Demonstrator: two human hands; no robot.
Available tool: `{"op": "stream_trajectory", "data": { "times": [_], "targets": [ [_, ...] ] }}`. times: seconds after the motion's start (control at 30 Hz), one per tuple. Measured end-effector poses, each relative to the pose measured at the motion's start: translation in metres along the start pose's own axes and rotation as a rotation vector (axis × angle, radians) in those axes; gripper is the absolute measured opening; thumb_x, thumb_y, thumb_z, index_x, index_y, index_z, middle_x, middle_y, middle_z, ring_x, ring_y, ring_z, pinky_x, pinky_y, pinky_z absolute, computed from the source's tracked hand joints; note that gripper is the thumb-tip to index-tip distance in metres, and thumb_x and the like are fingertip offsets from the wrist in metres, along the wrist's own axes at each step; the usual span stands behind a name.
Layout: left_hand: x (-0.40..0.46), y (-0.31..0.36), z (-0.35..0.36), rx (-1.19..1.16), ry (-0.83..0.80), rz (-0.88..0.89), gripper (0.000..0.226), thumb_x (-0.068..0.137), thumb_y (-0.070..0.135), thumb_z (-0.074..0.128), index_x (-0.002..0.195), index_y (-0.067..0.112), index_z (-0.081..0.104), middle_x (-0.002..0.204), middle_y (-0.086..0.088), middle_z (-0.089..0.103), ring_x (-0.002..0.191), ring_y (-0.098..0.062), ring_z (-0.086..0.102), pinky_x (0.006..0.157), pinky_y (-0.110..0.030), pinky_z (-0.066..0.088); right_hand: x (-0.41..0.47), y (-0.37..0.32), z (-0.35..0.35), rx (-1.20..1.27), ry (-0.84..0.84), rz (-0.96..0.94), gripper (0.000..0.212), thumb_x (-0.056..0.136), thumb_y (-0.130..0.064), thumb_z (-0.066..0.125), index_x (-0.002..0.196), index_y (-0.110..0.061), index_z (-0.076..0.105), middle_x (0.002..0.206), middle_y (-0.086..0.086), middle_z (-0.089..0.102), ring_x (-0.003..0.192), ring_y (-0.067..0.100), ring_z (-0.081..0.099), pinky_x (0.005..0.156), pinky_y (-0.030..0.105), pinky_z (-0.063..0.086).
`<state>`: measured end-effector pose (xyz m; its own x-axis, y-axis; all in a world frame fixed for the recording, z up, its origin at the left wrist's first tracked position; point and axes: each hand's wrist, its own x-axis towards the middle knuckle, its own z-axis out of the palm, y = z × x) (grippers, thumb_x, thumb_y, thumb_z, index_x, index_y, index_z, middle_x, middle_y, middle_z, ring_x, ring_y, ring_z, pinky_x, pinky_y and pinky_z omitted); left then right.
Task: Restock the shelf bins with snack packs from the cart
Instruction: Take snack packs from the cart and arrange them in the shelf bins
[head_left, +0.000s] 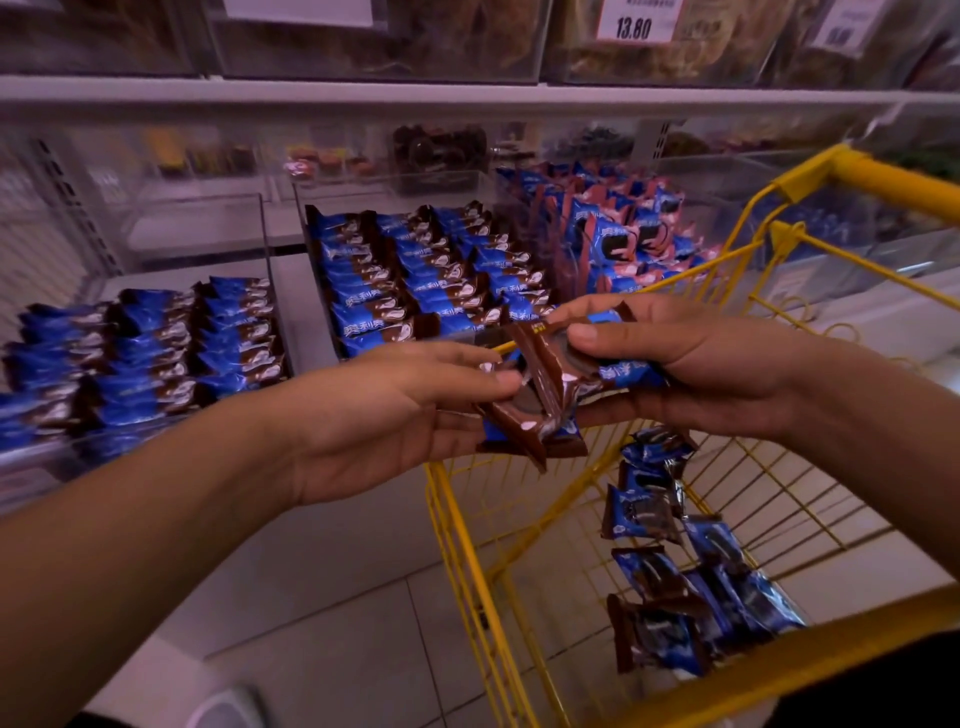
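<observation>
Above the yellow wire cart (810, 260): left hand (395, 415) and right hand (691, 364), fingers curled round a small stack of blue-and-brown foil snack packs (545, 384) — held between both, near the front of the clear plastic shelf bin (415, 270). Bin already lined with neat rows of like packs; further packs lying loose in the cart (675, 597). Risk judged: slick wrappers sliding apart during the reach — a pack dropped to the floor, or rows knocked askew.
</observation>
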<state>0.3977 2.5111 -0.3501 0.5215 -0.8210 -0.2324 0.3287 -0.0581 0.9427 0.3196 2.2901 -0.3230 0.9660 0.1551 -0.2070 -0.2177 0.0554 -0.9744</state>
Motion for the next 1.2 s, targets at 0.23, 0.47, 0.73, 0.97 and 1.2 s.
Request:
{"op": "stream_trajectory", "data": {
  "times": [0.23,0.47,0.73,0.97,1.2],
  "targets": [
    [-0.007,-0.003,0.01,-0.11,-0.132,-0.021,0.061,0.078,0.007,0.072,0.129,0.03,0.049,0.117,-0.016,0.07,0.101,-0.036,0.07,0.076,-0.05,0.057,0.003,0.005,0.008,-0.036,0.097,-0.049,0.037,0.07,-0.036,0.074,0.101,-0.016,0.066,0.093,-0.001,0.075,0.084,0.009,0.073,0.061,0.027,0.059],
    [0.002,-0.011,0.019,0.172,0.294,0.311,0.075,0.075,-0.007,0.077,0.13,0.026,0.038,0.11,0.002,0.072,0.09,-0.021,0.074,0.071,-0.037,0.062,0.001,-0.012,-0.017,0.122,0.278,-0.168,0.04,0.066,-0.012,0.073,0.105,-0.014,0.064,0.086,0.002,0.073,0.071,0.01,0.07,0.052,0.017,0.055],
    [0.004,-0.012,0.013,0.287,0.4,0.426,0.057,0.078,0.004,0.078,0.126,0.022,0.053,0.106,0.008,0.074,0.095,-0.01,0.072,0.077,-0.023,0.058,-0.015,-0.004,-0.019,-0.126,0.014,-0.132,0.03,0.064,-0.008,0.075,0.093,-0.014,0.078,0.096,0.01,0.076,0.089,0.02,0.074,0.073,0.03,0.06],
    [0.011,-0.017,0.017,0.091,0.325,0.442,0.058,0.076,0.0,0.076,0.126,0.016,0.052,0.116,-0.002,0.072,0.103,-0.019,0.071,0.084,-0.033,0.058,-0.005,0.002,-0.002,-0.112,0.058,-0.123,0.063,0.071,-0.008,0.075,0.129,-0.008,0.049,0.117,0.019,0.07,0.1,0.038,0.07,0.06,0.036,0.061],
    [0.012,-0.02,0.011,0.015,0.347,0.47,0.063,0.064,0.011,0.083,0.121,0.017,0.057,0.113,-0.006,0.073,0.1,-0.024,0.072,0.077,-0.03,0.059,0.003,0.015,0.012,-0.034,0.049,-0.096,0.026,0.082,-0.033,0.066,0.104,-0.022,0.074,0.111,0.006,0.073,0.096,0.017,0.068,0.062,0.02,0.053]
  ]
}}
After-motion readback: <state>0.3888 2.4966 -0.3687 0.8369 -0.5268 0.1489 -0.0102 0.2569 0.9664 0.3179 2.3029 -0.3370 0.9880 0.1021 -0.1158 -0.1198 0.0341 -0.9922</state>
